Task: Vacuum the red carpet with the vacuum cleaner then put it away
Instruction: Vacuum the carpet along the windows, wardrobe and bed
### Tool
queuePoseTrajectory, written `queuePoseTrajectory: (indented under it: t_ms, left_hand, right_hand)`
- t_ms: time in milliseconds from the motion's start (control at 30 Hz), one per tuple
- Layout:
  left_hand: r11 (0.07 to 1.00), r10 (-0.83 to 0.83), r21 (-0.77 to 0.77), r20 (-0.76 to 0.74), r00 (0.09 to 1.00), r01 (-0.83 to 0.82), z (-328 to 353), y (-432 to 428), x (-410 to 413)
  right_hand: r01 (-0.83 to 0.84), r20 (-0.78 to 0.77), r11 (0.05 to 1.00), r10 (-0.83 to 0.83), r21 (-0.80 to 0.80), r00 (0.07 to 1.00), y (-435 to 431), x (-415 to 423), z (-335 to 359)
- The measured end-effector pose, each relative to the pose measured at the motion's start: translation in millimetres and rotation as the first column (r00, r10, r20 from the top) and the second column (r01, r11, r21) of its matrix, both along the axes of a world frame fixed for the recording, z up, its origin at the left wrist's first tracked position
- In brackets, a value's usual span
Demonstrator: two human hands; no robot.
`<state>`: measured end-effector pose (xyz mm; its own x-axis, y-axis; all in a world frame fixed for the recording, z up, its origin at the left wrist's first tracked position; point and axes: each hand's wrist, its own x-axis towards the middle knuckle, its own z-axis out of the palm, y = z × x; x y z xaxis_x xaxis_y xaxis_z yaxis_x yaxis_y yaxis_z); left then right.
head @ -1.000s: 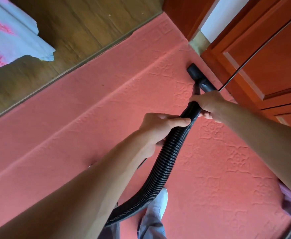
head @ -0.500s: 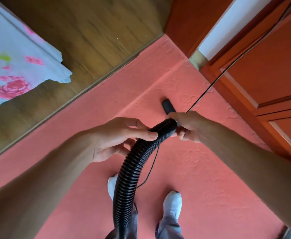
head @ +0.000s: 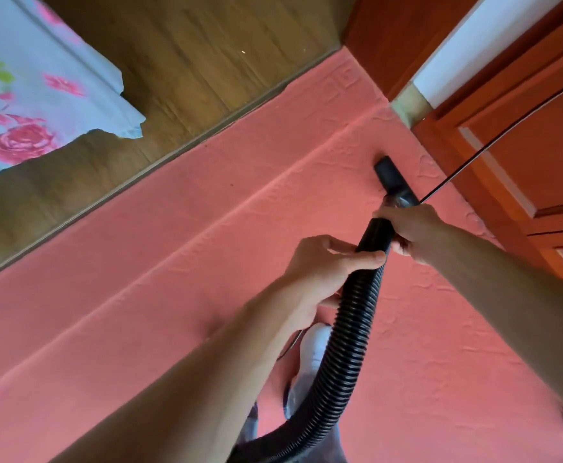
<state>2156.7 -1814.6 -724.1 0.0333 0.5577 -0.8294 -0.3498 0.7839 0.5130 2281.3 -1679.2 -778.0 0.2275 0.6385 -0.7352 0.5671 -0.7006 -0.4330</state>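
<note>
The red carpet (head: 179,282) fills most of the floor and has an embossed pattern and long creases. A black ribbed vacuum hose (head: 346,359) curves up from the bottom edge to a black nozzle (head: 390,175) that rests on the carpet near the wooden door. My left hand (head: 326,265) grips the hose lower down. My right hand (head: 410,228) grips the smooth end of the hose just behind the nozzle. The vacuum cleaner's body is out of view.
A reddish wooden door (head: 527,138) and frame stand at the right, with a thin black cord (head: 507,135) running across them. Bare wooden floor (head: 189,68) borders the carpet at upper left. A floral bedsheet (head: 32,95) hangs at far left. My white shoe (head: 313,349) stands below the hose.
The nozzle has been pushed forward and to the right, away from my feet and toward the door. Both arms have stretched out with it, still holding the hose.
</note>
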Motion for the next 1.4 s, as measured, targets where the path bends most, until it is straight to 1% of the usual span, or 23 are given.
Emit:
queuePoseTrajectory:
  t_ms: [133,233,367,500,600,700,767,833,933,1000,1067,1167,1300,1400]
  left_hand:
    - [0.998,0.039,-0.046,-0.024,0.999,-0.04,-17.7,10.1,25.1]
    - [0.999,0.032,-0.034,0.007,0.999,-0.031,-18.7,13.2,28.6]
    - [0.997,-0.037,0.075,0.022,0.999,0.035,-3.0,14.3,3.5]
    - [0.974,-0.14,0.18,0.006,0.99,0.137,23.3,5.5,-36.7]
    - [0.965,-0.147,0.221,0.014,0.989,0.14,36.4,-9.5,-61.4]
    - [0.973,-0.088,0.221,0.059,0.994,0.073,42.4,-25.2,-77.7]
    - [0.98,-0.022,0.2,0.091,0.996,0.004,42.1,-33.9,-86.0]
    - [0.981,0.037,0.183,0.113,0.993,-0.058,39.7,-40.1,-92.6]
    - [0.978,0.129,0.146,0.15,0.98,-0.151,30.6,-45.2,-99.1]
    - [0.971,0.191,0.111,0.164,0.968,-0.21,22.3,-46.2,-100.3]
    - [0.961,0.251,0.077,0.173,0.952,-0.267,14.4,-43.4,-100.3]
    - [0.947,0.306,0.051,0.145,0.941,-0.316,2.9,-29.6,-102.3]
    - [0.934,0.356,0.004,0.1,0.929,-0.358,-17.4,-2.8,-98.7]
    - [0.932,0.363,-0.027,0.052,0.93,-0.362,-34.9,14.6,-93.0]
  right_hand:
    - [-0.033,0.026,0.999,0.033,-0.002,0.999,15.2,18.2,-17.5]
    - [-0.027,0.014,0.999,0.027,0.034,1.0,19.9,21.1,-14.9]
    - [-0.023,-0.044,0.996,0.027,0.085,0.999,21.3,9.2,11.9]
    - [-0.082,-0.12,0.993,0.091,0.082,0.988,7.8,-14.4,45.9]
    - [-0.155,-0.148,0.982,0.17,0.105,0.974,-1.5,-41.0,56.9]
    - [-0.268,-0.121,0.956,0.281,0.119,0.952,-5.6,-70.4,57.6]
    - [-0.374,-0.078,0.918,0.385,0.13,0.92,-5.9,-90.2,55.9]
    - [-0.496,-0.012,0.859,0.501,0.127,0.865,-5.1,-108.3,53.3]
    - [-0.653,0.144,0.748,0.638,0.12,0.756,-3.0,-132.2,46.7]
    - [-0.724,0.24,0.68,0.688,0.118,0.685,-0.1,-144.9,39.5]
    - [-0.761,0.284,0.641,0.716,0.095,0.638,5.5,-155.8,31.8]
    - [-0.766,0.308,0.636,0.713,0.096,0.63,20.4,-167.9,18.0]
    - [-0.724,0.305,0.679,0.668,0.126,0.679,43.3,-170.6,-2.3]
    - [-0.696,0.29,0.706,0.644,0.129,0.708,58.1,-167.0,-17.0]
